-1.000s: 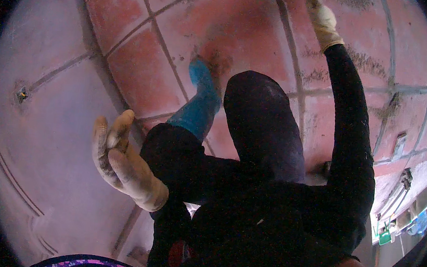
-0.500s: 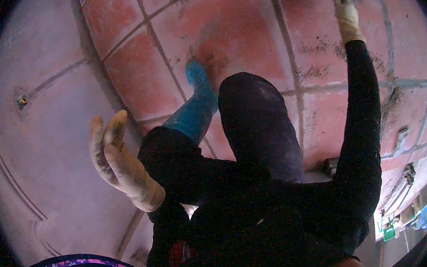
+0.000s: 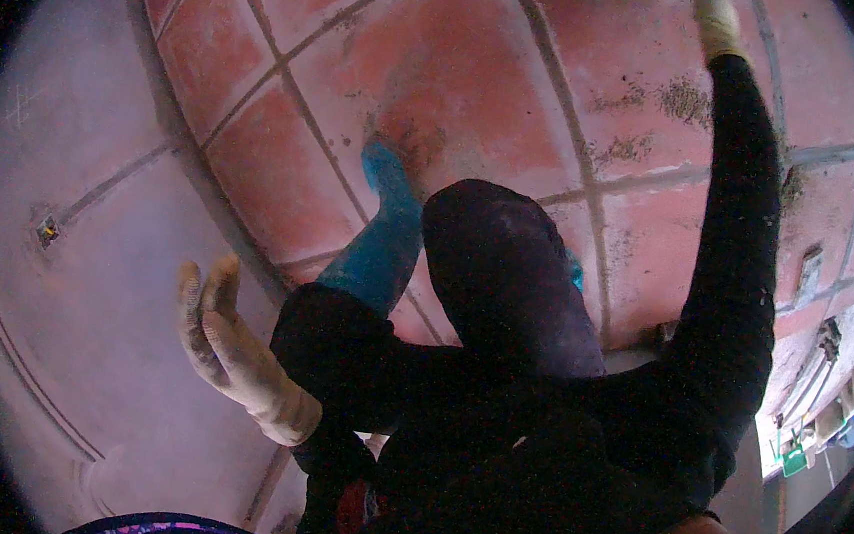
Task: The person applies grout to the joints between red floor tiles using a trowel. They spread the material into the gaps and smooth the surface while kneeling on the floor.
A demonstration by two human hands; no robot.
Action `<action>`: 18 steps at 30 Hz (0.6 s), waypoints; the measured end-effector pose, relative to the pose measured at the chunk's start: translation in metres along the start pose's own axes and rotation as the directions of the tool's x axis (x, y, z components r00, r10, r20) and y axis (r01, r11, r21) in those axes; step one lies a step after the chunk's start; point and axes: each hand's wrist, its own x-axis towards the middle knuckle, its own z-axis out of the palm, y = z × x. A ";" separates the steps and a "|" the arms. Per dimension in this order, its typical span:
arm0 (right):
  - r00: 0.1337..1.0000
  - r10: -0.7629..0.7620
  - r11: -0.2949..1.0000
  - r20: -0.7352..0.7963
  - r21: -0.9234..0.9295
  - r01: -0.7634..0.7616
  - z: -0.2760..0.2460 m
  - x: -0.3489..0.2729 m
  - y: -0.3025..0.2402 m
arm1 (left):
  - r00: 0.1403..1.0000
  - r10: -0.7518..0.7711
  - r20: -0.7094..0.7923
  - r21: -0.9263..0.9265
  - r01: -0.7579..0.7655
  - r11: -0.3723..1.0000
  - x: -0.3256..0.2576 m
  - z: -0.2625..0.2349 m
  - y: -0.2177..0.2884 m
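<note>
My left hand (image 3: pixel 245 353), in a cream work glove with darker, dirt-stained fingers, hangs in the air beside the pale wall. Its fingers are stretched and partly apart, with nothing in them. My right hand (image 3: pixel 717 27), in a similar cream glove, reaches far forward over the reddish floor tiles (image 3: pixel 442 77). The picture's top edge cuts off its fingers, so whatever they touch or hold is hidden. Dark grout lines run between the tiles, and dark crumbly dirt (image 3: pixel 689 102) lies close to the right wrist. A teal boot (image 3: pixel 380 228) covers my left foot.
A pale wall (image 3: pixel 96 271) with a small wall box (image 3: pixel 47 230) rises on the left. My bent right knee (image 3: pixel 484 241) stands in the middle. At right lie a flat grey piece (image 3: pixel 809 274), a long-handled tool (image 3: pixel 826 344) and a green item (image 3: pixel 793 461).
My right hand has gone farther forward and slightly right, more of it leaving the picture. The left hand sits a little lower, its fingers still stretched. My right knee appears lower.
</note>
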 end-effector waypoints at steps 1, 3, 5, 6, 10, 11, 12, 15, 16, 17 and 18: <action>1.000 -0.002 0.997 -0.006 -0.076 0.002 -0.013 -0.003 0.009 | 1.000 -0.008 0.006 -0.003 0.008 1.000 -0.002 0.000 0.000; 1.000 -0.010 0.973 -0.016 -0.229 0.006 -0.042 -0.008 0.017 | 1.000 -0.013 0.010 -0.001 0.013 1.000 -0.003 -0.001 0.001; 0.999 -0.017 0.924 -0.028 -0.383 0.005 -0.055 -0.022 0.008 | 1.000 0.019 0.007 0.024 -0.019 1.000 -0.002 -0.001 0.003; 0.997 -0.046 0.939 -0.067 -0.344 0.020 -0.050 -0.034 -0.001 | 1.000 -0.016 0.000 0.016 0.016 1.000 -0.001 0.000 0.005; 0.950 -0.036 0.925 0.310 -0.350 0.149 0.012 -0.110 -0.044 | 0.999 0.031 0.027 0.026 -0.031 0.999 0.011 0.011 0.011; 0.901 0.142 0.876 0.410 -0.476 0.078 0.020 -0.119 -0.047 | 0.995 0.087 0.051 0.052 -0.090 0.995 0.014 0.014 0.013; 0.773 0.348 0.825 0.530 -0.565 0.016 0.024 -0.125 -0.046 | 0.999 0.041 0.036 0.030 -0.042 0.999 0.016 0.018 0.015; 0.891 0.376 0.751 0.256 -0.647 -0.131 -0.003 -0.109 -0.019 | 1.000 -0.015 0.004 0.054 0.014 0.998 0.016 0.028 0.020; 0.950 0.276 0.873 0.148 -0.453 -0.183 -0.026 -0.098 -0.006 | 1.000 -0.021 -0.002 0.042 0.021 0.999 0.014 0.031 0.022; 0.965 0.264 0.927 0.012 -0.280 -0.250 -0.048 -0.088 0.007 | 1.000 0.003 0.009 0.032 -0.003 0.999 0.012 0.033 0.023; 0.932 0.349 0.858 -0.095 -0.367 -0.358 -0.068 -0.081 0.018 | 1.000 -0.012 0.024 0.046 0.011 0.999 0.010 0.034 0.023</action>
